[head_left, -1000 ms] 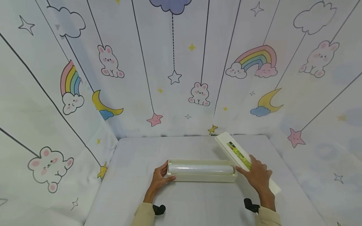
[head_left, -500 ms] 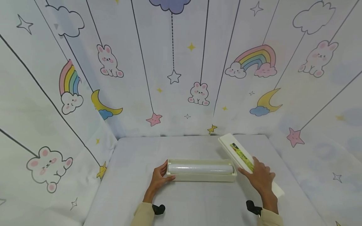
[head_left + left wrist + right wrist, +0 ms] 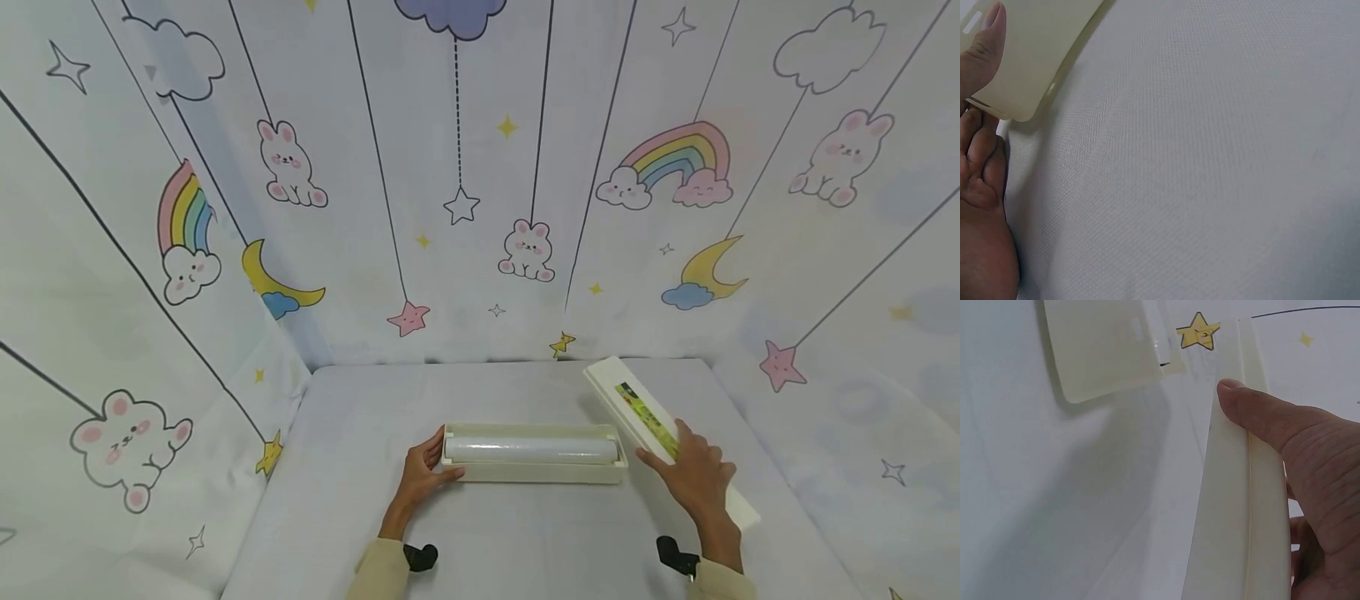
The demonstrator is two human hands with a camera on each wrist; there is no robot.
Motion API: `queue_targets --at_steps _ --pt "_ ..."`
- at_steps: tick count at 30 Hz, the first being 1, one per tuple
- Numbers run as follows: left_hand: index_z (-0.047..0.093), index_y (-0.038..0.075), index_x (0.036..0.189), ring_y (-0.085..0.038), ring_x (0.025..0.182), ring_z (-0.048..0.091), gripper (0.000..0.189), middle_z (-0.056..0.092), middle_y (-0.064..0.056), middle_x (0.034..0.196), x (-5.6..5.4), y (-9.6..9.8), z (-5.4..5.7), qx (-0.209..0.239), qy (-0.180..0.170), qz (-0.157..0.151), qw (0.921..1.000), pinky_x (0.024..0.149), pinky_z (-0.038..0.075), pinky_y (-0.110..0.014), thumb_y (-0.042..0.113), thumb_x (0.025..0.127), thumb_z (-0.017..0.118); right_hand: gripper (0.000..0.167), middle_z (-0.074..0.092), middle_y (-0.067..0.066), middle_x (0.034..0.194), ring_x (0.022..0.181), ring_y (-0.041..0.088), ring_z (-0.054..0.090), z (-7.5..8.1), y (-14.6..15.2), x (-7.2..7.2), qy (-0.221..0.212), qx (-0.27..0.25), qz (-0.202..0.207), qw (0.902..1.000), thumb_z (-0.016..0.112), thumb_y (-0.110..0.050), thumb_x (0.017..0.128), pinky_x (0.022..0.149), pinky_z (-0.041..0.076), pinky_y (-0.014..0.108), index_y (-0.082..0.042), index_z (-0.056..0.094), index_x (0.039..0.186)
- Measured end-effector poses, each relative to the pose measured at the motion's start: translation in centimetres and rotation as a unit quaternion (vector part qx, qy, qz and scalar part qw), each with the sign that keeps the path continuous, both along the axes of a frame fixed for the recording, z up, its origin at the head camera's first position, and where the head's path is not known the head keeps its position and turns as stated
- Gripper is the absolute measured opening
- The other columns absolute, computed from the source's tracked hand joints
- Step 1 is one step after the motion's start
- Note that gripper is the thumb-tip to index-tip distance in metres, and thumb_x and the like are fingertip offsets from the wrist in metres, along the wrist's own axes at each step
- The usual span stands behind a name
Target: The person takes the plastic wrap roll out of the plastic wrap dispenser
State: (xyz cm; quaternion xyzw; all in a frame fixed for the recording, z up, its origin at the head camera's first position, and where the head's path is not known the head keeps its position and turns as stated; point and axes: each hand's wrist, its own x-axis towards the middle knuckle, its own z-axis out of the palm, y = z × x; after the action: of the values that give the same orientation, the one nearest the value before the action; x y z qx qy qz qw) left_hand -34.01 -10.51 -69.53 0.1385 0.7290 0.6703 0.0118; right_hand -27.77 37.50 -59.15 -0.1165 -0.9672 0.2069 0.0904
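Note:
A long cream plastic box (image 3: 540,474) rests on the table, its top uncovered. Inside lies a shiny roll of clear wrap (image 3: 532,450). My left hand (image 3: 425,473) grips the box's left end, thumb on the front wall and fingers behind, as the left wrist view also shows along the box (image 3: 1035,56). Right of the box, my right hand (image 3: 697,477) holds the long cream lid (image 3: 618,392) slantwise across its edges, with a green and yellow label (image 3: 647,417) on top. In the right wrist view the thumb presses the lid's side (image 3: 1229,487), apart from the box's end (image 3: 1104,356).
A white cloth covers the table (image 3: 525,542). Behind and at both sides stand white cloth walls (image 3: 360,167) printed with rabbits, rainbows, moons and stars. Each wrist carries a black camera mount (image 3: 422,557).
My right hand has moved the lid a little to the right and toward me, away from the box. The left hand and the box have stayed almost in place.

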Motion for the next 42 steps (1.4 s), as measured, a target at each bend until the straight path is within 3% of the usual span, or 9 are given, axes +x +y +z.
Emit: queue_targets --at_steps 6,14,21,29,38,42 --pt "0.041 -0.007 0.164 -0.045 0.153 0.051 0.098 0.048 -0.028 0.166 0.1 -0.2 -0.3 -0.008 0.008 -0.001 0.9999 0.117 0.047 -0.014 0.006 0.083 0.095 0.11 0.059 0.042 0.136 0.111 0.058 0.055 -0.4 0.2 0.3 -0.012 -0.002 -0.006 0.9999 0.08 -0.065 0.09 0.086 0.039 0.074 0.004 0.037 0.164" --pt "0.041 -0.008 0.163 -0.049 0.153 0.049 0.096 0.046 -0.029 0.167 0.3 -0.2 -0.3 -0.011 0.015 -0.001 0.9998 0.125 0.047 -0.03 0.01 0.086 0.094 0.108 0.058 0.042 0.138 0.112 0.06 0.054 -0.2 0.3 0.6 -0.011 -0.004 -0.009 0.9999 0.082 -0.061 0.091 0.086 0.038 0.074 0.005 0.037 0.164" --pt "0.042 -0.012 0.161 -0.045 0.15 0.054 0.095 0.047 -0.034 0.164 0.3 -0.2 -0.3 -0.019 0.038 -0.004 0.9991 0.118 0.048 -0.016 0.011 0.085 0.095 0.108 0.056 0.043 0.139 0.113 0.06 0.053 -0.5 0.5 0.9 -0.016 -0.007 -0.016 0.9997 0.082 -0.059 0.091 0.086 0.037 0.073 0.006 0.036 0.164" --pt "0.04 -0.01 0.163 -0.049 0.153 0.048 0.097 0.045 -0.03 0.166 0.1 0.0 0.1 -0.008 0.016 0.001 0.9998 0.122 0.046 -0.022 0.006 0.084 0.095 0.107 0.056 0.043 0.136 0.11 0.059 0.052 -0.6 0.8 0.8 -0.004 -0.002 -0.022 0.9997 0.084 -0.056 0.091 0.085 0.037 0.072 0.007 0.037 0.163" --pt "0.04 -0.005 0.165 -0.045 0.156 0.045 0.098 0.046 -0.024 0.168 -0.1 0.0 -0.4 0.006 -0.012 0.004 0.9999 0.121 0.043 -0.015 0.005 0.084 0.094 0.106 0.058 0.043 0.131 0.105 0.059 0.054 -0.6 1.2 0.9 -0.006 0.017 -0.033 0.9993 0.085 -0.055 0.089 0.081 0.038 0.072 0.008 0.038 0.161" --pt "0.04 -0.006 0.164 -0.046 0.156 0.046 0.098 0.045 -0.027 0.168 -0.1 0.0 -0.5 0.006 -0.002 0.001 1.0 0.119 0.044 -0.013 0.007 0.084 0.095 0.106 0.058 0.044 0.13 0.104 0.059 0.054 -0.9 1.4 0.9 -0.001 0.017 -0.034 0.9993 0.085 -0.054 0.089 0.081 0.038 0.073 0.008 0.039 0.161"
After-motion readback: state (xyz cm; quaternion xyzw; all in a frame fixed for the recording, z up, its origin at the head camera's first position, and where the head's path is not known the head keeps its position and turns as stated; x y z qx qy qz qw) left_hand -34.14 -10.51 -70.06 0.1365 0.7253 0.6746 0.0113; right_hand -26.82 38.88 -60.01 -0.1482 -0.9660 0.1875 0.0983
